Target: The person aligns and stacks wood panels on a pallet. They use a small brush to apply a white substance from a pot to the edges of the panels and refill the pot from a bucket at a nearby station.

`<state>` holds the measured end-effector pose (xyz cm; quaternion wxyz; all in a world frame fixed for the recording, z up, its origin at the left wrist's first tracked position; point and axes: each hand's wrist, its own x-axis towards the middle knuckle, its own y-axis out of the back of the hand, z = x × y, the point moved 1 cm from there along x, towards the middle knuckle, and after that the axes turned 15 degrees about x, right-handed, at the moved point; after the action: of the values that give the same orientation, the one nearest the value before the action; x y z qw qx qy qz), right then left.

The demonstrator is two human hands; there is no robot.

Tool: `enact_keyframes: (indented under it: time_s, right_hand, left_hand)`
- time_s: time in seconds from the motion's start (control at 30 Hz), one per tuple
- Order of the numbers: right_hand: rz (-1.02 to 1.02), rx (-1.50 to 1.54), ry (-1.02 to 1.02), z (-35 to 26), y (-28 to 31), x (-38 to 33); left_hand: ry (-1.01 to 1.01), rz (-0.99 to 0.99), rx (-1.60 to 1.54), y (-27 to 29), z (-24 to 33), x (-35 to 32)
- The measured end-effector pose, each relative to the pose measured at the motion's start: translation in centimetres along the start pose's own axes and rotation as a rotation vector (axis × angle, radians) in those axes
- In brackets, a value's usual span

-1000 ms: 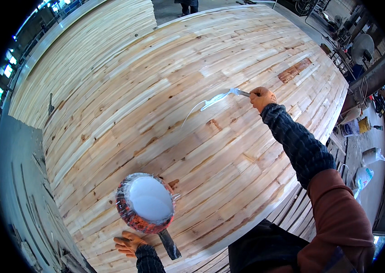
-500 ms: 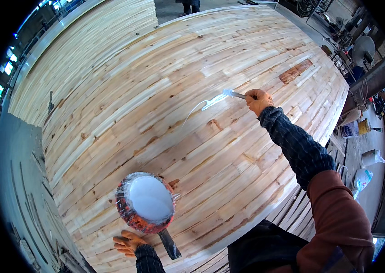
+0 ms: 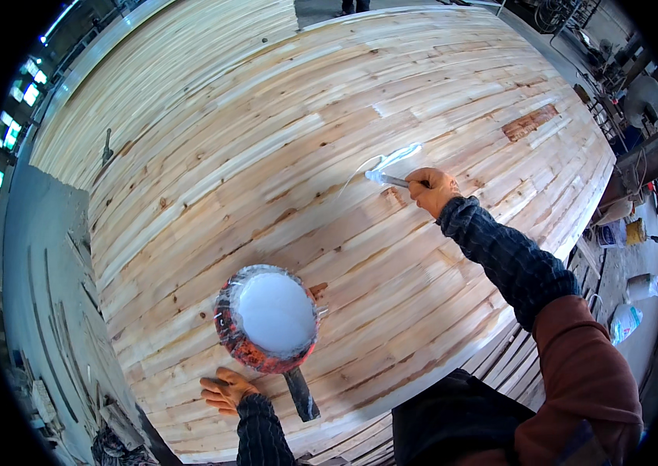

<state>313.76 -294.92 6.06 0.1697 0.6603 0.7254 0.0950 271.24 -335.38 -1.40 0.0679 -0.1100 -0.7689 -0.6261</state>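
Observation:
In an orange glove, my right hand (image 3: 431, 190) is closed around the grey handle of a brush (image 3: 391, 180). The brush's end is coated in white liquid and is at the wooden panel (image 3: 282, 179). Just beyond it lies a wet white streak (image 3: 400, 155) with a thin curved trail. My left hand (image 3: 228, 391), gloved too, rests on the panel with its fingers spread, holding nothing. Beside it stands a round, red and black splattered pot (image 3: 245, 349), filled with white liquid (image 3: 275, 311). A dark flat handle (image 3: 302, 394) sticks out from under the pot toward me.
A stack of pale boards (image 3: 166, 70) rises at the far left, with a small dark tool (image 3: 107, 147) near its edge. A reddish patch (image 3: 529, 122) marks the panel's far right. Bags (image 3: 626, 322) and a fan (image 3: 644, 101) stand to the right. A person's legs (image 3: 355, 6) show at the back.
My right hand has drawn the brush nearer to me and slightly left, leaving a longer, wider white streak behind. The whole view has shifted a little; my left hand stays flat by the pot.

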Motion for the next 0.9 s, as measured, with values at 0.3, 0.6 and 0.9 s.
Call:
enact_keyframes:
  time_s: [0.3,0.6,0.9]
  right_hand:
    - [0.043,-0.037,0.018,-1.4,-2.4,-0.2]
    - [0.222,-0.214,0.083,0.3,1.1,1.4]
    - [0.234,-0.23,0.089,-1.9,1.4,0.1]
  left_hand:
    - [-0.018,0.094,0.004,-0.9,-0.6,0.1]
    - [-0.023,0.15,-0.011,-1.5,-0.5,0.2]
    - [-0.02,0.148,0.101,-1.6,-1.0,0.1]
